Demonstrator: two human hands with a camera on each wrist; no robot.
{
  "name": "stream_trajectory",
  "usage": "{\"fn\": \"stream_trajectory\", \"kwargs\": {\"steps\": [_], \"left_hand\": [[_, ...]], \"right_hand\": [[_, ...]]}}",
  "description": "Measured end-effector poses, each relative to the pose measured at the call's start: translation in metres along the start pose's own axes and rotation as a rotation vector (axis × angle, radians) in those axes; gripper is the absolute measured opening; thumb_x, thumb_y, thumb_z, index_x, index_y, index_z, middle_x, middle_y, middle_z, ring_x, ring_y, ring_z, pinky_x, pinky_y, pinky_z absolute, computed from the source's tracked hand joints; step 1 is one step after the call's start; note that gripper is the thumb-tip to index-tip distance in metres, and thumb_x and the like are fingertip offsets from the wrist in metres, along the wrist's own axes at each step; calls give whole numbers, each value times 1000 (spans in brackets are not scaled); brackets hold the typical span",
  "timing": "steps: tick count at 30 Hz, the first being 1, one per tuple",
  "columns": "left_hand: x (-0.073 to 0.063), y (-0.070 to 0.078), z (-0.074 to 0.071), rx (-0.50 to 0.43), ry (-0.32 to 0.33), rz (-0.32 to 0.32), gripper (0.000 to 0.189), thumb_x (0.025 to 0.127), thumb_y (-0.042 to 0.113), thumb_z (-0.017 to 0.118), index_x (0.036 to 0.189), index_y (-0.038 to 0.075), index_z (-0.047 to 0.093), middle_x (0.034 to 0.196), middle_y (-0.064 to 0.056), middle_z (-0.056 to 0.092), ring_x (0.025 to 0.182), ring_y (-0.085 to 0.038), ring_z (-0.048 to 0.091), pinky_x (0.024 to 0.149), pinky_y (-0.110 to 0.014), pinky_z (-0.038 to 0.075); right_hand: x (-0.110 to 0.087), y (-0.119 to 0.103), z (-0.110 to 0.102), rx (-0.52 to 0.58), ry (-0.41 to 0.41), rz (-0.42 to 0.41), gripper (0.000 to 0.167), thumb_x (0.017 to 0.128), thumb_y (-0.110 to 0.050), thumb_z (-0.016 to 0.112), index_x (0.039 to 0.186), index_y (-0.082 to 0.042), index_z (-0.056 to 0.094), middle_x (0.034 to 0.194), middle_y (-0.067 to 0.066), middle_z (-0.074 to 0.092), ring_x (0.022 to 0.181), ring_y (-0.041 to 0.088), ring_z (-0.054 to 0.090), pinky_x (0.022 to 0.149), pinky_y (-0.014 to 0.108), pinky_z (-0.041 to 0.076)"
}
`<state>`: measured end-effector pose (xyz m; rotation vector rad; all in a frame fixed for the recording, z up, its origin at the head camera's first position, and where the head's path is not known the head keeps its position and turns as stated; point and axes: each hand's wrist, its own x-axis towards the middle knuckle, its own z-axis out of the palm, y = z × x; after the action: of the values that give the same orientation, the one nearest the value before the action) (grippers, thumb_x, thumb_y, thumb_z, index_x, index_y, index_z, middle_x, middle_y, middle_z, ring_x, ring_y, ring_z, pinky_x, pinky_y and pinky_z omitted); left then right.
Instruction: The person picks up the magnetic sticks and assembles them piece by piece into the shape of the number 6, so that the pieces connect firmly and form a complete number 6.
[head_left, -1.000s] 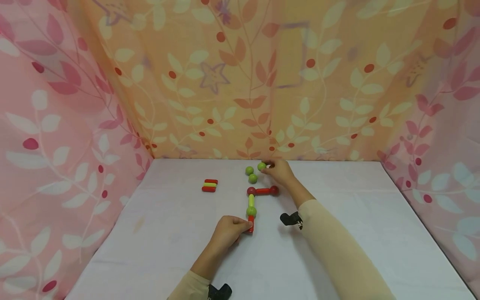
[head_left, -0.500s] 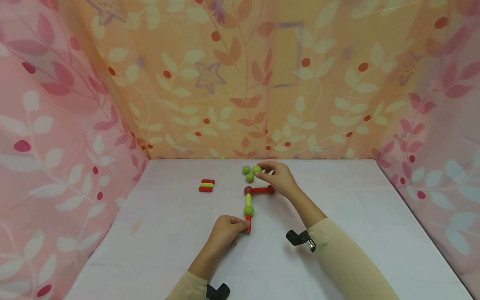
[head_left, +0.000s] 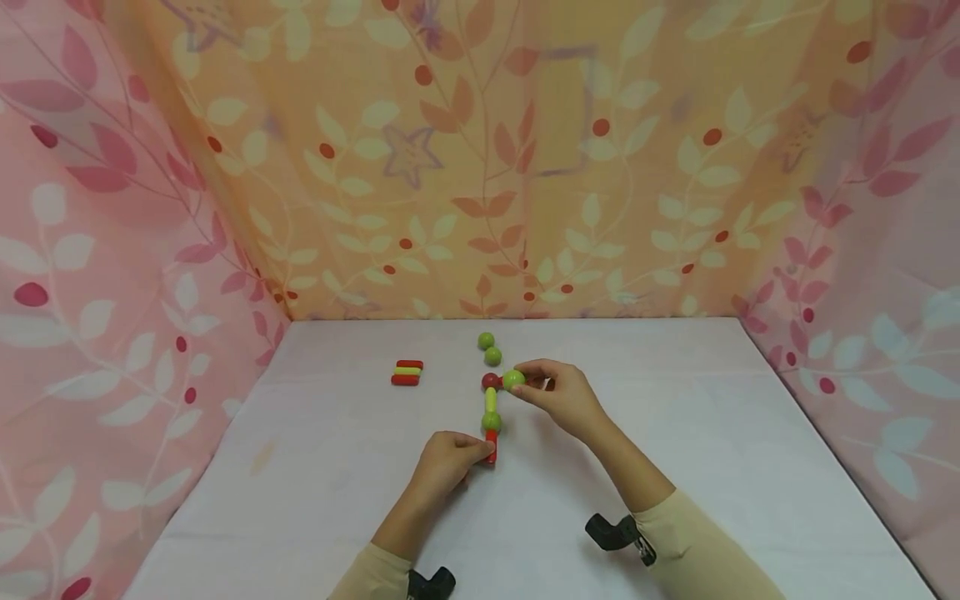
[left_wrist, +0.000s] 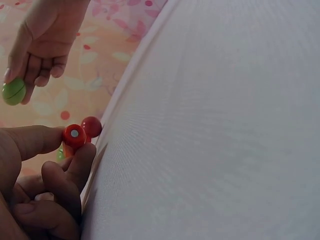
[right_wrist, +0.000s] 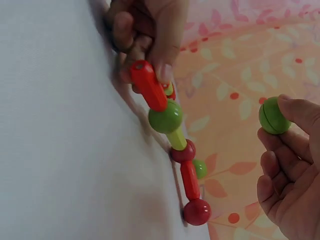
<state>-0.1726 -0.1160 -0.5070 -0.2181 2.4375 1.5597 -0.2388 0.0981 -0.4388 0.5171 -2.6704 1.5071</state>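
Note:
My left hand point(head_left: 444, 460) pinches a red stick point(right_wrist: 149, 86) between thumb and fingers. That stick forms the near end of a joined chain of wooden-looking balls and sticks. Beyond it come a green ball point(right_wrist: 166, 117), a yellow-green stick point(right_wrist: 176, 140) and a dark red ball point(right_wrist: 183, 151). From there a second red stick point(right_wrist: 189, 180) turns right to another dark red ball point(right_wrist: 197, 212), hidden in the head view. My right hand point(head_left: 564, 398) holds a loose green ball point(head_left: 513, 380) at its fingertips, in the air, apart from the chain. A groove runs around this ball.
Two green balls, one farther point(head_left: 486, 341) and one nearer point(head_left: 492, 357), lie beyond the chain on the white tabletop point(head_left: 337, 467). Left of them, red sticks with a yellow-green one between form a small group point(head_left: 407, 372). Patterned cloth point(head_left: 465, 167) surrounds the table's back and sides.
My right hand has picked up the green ball from beside the two others and brought it nearer, over the chain's right branch. My left hand keeps its pinch on the red stick.

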Motion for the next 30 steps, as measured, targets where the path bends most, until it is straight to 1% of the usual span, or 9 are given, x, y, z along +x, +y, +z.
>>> {"fn": "stream_trajectory", "kwargs": {"steps": [2,7,12,16,20,24,30], "left_hand": [[0,0,-1,1,0,2,31,71,52,70,77,21,72,55,-6,55,43,-16,46,40,-26,34],[-1,1,-1,-3,8,7,31,72,51,70,77,21,72,58,-7,57,42,-16,46,40,-26,34],[0,1,0,-10,12,12,33,72,53,70,76,20,72,53,-4,54,41,-14,44,39,-26,33],[0,0,1,-16,8,11,34,72,53,69,76,19,72,51,-2,50,41,-15,44,38,-26,32],[1,-1,2,-16,13,14,33,72,53,69,76,19,72,51,-1,51,42,-15,44,38,-26,32],[3,-1,1,-9,22,10,34,72,53,69,76,20,72,54,-2,54,42,-15,45,39,-26,33],[4,0,1,-8,16,6,33,72,52,70,77,19,72,62,-5,61,42,-15,46,40,-26,34]], "right_hand": [[-8,1,3,-7,-4,11,33,71,-51,71,99,-33,65,81,-10,61,77,16,52,61,31,44],[-24,2,13,-7,-32,32,30,71,-48,72,97,-33,66,82,-12,62,78,13,53,62,30,45],[-34,6,21,10,-56,61,31,72,-47,72,99,-33,66,83,-13,63,77,13,53,60,28,45],[-39,9,24,23,-71,89,32,72,-47,73,99,-32,66,83,-11,63,76,16,53,57,28,45],[-41,10,26,30,-79,92,32,72,-45,73,100,-31,67,83,-11,63,76,15,53,57,28,45],[-42,11,29,38,-90,84,33,73,-44,73,101,-29,67,83,-11,63,77,15,53,57,28,45],[-44,12,31,42,-100,90,32,72,-45,74,99,-29,67,82,-12,64,76,14,54,56,28,44]]}}
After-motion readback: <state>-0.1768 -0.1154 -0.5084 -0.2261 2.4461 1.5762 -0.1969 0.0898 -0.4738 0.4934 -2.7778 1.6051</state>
